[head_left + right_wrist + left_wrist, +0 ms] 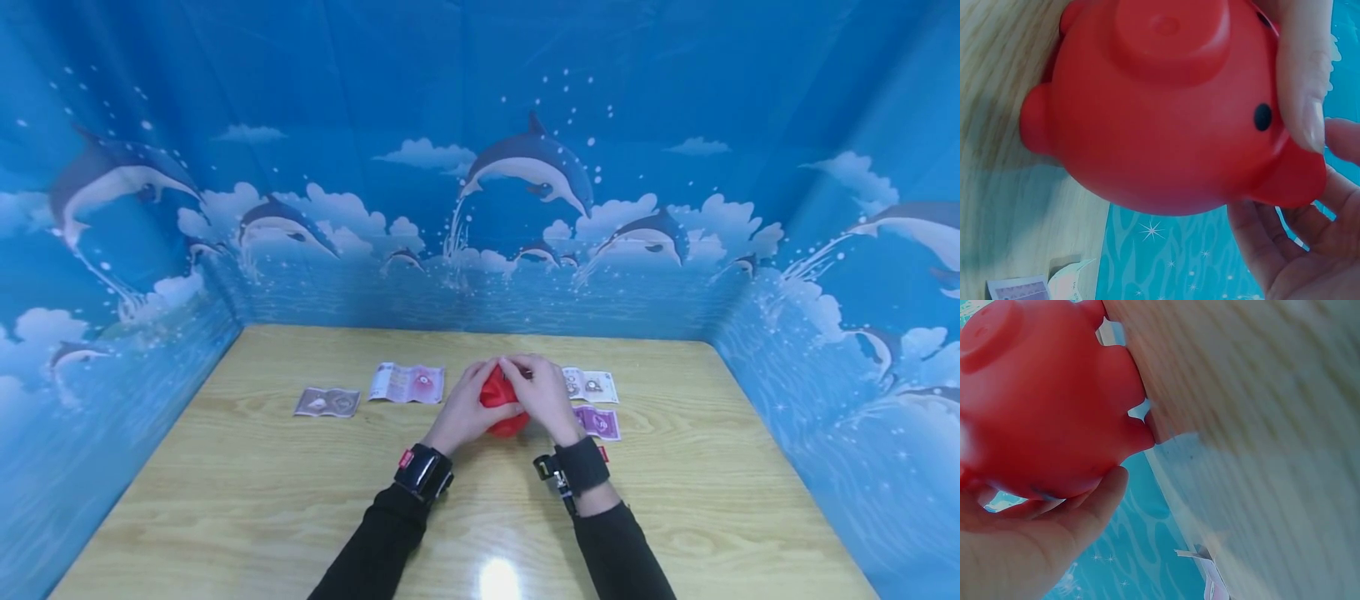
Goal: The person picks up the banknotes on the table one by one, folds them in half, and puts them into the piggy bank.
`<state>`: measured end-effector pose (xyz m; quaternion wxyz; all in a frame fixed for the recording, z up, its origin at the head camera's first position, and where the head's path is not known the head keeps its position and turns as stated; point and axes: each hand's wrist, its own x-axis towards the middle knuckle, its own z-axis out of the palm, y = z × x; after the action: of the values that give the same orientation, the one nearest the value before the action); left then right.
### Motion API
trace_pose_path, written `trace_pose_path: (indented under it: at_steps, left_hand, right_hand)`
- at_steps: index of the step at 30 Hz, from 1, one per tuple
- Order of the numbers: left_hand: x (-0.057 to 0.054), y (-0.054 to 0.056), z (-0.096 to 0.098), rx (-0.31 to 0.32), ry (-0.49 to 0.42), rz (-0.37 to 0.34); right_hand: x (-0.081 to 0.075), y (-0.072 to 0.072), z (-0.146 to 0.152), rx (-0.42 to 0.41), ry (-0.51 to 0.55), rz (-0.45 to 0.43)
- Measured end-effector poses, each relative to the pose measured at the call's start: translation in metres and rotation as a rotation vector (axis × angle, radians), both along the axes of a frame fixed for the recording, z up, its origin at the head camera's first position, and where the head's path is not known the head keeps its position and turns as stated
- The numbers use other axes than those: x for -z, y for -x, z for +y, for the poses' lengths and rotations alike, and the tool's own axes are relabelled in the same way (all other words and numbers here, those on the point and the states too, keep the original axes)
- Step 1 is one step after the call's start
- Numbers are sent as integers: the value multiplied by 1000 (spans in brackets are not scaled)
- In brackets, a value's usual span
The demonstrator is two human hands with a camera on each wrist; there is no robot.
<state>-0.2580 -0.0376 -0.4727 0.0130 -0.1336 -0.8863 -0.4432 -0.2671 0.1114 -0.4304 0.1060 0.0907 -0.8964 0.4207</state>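
A red pig-shaped piggy bank (501, 398) stands on the table, its snout (1172, 37) and black eye (1262, 117) towards me. My left hand (468, 410) grips it from the left, thumb across the front of the head. In the left wrist view, the fingertips of that hand (1054, 537) lie against the bank's rounded side. My right hand (542, 392) is at the top right, its fingers bent beside the ear (1291, 178) and meeting over the top of the bank. Whether these fingers pinch something, I cannot tell.
A brown banknote (327, 402) and a pink-purple one (407, 383) lie left of the bank. On the right lie a pale banknote (597, 386) and a purple one (600, 423), partly behind my right hand. A blue dolphin-print curtain (495, 275) borders the wooden table (300, 500).
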Motion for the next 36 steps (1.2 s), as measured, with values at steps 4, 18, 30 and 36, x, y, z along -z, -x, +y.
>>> trace_pose_path:
  at_steps: [4,18,30,36]
  left_hand:
    - [0,0,0,0,7,-3]
    - [0,1,1,7,8,13]
    - [0,0,0,3,18,19]
    - [0,-1,0,1,21,13]
  right_hand:
    - [0,0,0,-5,-7,6]
    - [-1,-3,1,-16,-4,11]
    - [1,-1,4,-44,-20,33]
    - [2,-1,4,-58,-32,63]
